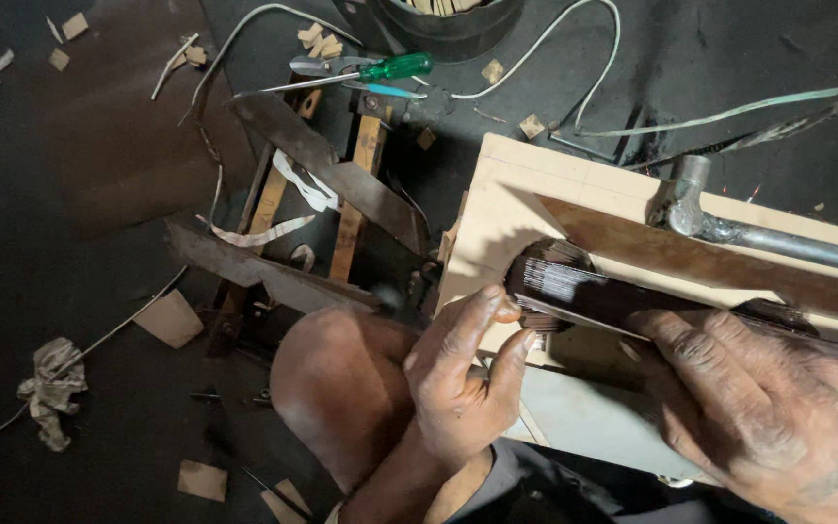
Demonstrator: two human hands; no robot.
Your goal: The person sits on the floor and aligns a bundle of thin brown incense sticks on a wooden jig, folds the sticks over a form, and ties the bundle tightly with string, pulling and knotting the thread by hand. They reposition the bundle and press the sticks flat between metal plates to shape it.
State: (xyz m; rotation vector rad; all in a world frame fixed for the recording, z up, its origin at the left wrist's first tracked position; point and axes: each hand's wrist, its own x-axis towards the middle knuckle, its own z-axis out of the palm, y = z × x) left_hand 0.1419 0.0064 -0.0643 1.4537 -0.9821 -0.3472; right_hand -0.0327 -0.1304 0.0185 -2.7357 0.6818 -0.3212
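The left hand (463, 374) pinches and the right hand (758, 408) presses the dark, thin-layered bundle of metal strips (584, 289) on the pale wooden board (497, 223).

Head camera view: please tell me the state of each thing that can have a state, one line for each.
Dark wooden piece: lying on the board, end blurred.
Left hand: thumb and finger at the piece's end.
Right hand: pressing flat on the piece.
Pale wooden board: lying flat, notched.
Green-handled screwdriver: lying unused on the floor.
Metal pipe: lying across the board.
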